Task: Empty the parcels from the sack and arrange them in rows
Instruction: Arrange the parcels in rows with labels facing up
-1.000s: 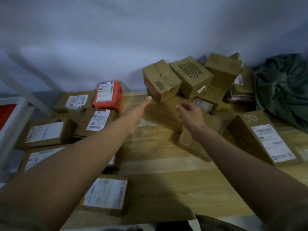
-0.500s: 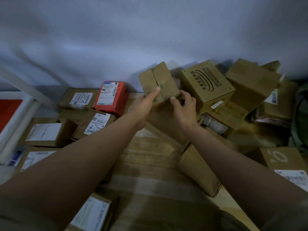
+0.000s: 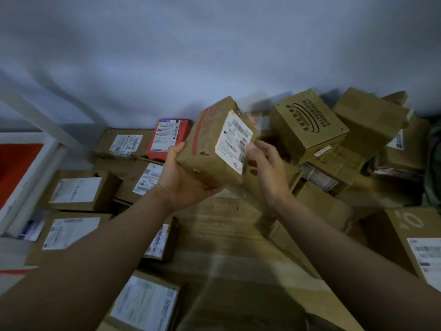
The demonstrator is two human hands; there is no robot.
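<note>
A small brown cardboard parcel [image 3: 210, 149] with a red stripe and a white label is lifted above the wooden table [image 3: 229, 237]. My left hand [image 3: 183, 180] cups it from below and the left. My right hand [image 3: 267, 168] touches its right side at the label's edge, fingers bent. A loose heap of brown parcels [image 3: 310, 130] lies at the back right against the wall. Labelled parcels lie flat in rows on the left, among them a red one [image 3: 170, 137]. The dark green sack [image 3: 434, 163] shows only at the right edge.
A large flat parcel with a white ring mark [image 3: 410, 237] lies at the right. A long brown box [image 3: 300, 232] rests under my right forearm. A white frame with a red panel [image 3: 21, 168] stands at the left. A grey wall closes the back.
Both hands reached the top small parcel of the heap, took hold of it, then lifted it toward me and turned it so its label faces up.
</note>
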